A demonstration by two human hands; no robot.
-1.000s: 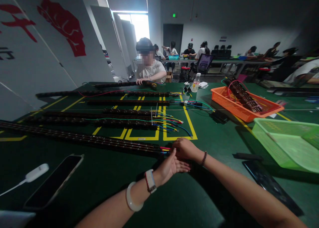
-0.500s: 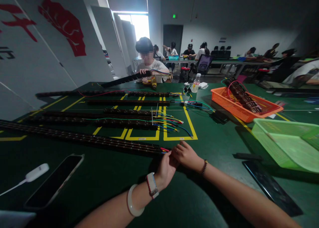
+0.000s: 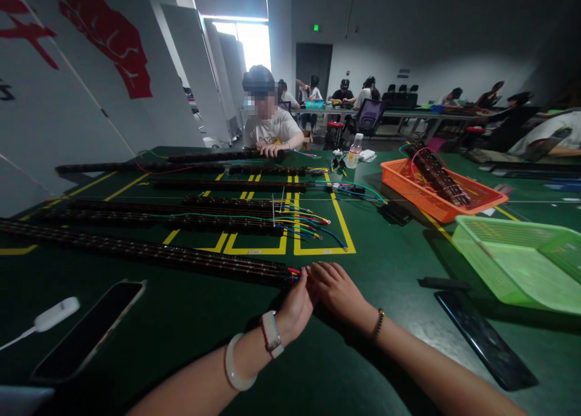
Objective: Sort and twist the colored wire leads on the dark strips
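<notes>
Short coloured wires [image 3: 293,273], red, yellow and blue, come out of the right end of a long black cable channel [image 3: 149,250] and run in between my hands. My left hand [image 3: 297,307] is closed on them, thumb pointing up, with a watch and a pale bangle on the wrist. Over the wire ends, my right hand [image 3: 338,289] is closed too, fingers bent against the left hand. The wire tips are hidden by my fingers. Beyond lie more black channels [image 3: 231,222] with loose coloured wires [image 3: 313,222] ending in ring terminals.
An orange basket [image 3: 436,209] holding a black bundle and a green basket [image 3: 472,270] stand at right. Phones [image 3: 488,337] [image 3: 91,331] lie on both sides, a white adapter [image 3: 57,314] at left. A bottle [image 3: 354,152] stands farther back. A co-worker [image 3: 272,128] sits opposite.
My right hand's fingers have spread a little flatter over the wire ends; both hands stay together. The co-worker opposite has lowered a raised black channel onto the table.
</notes>
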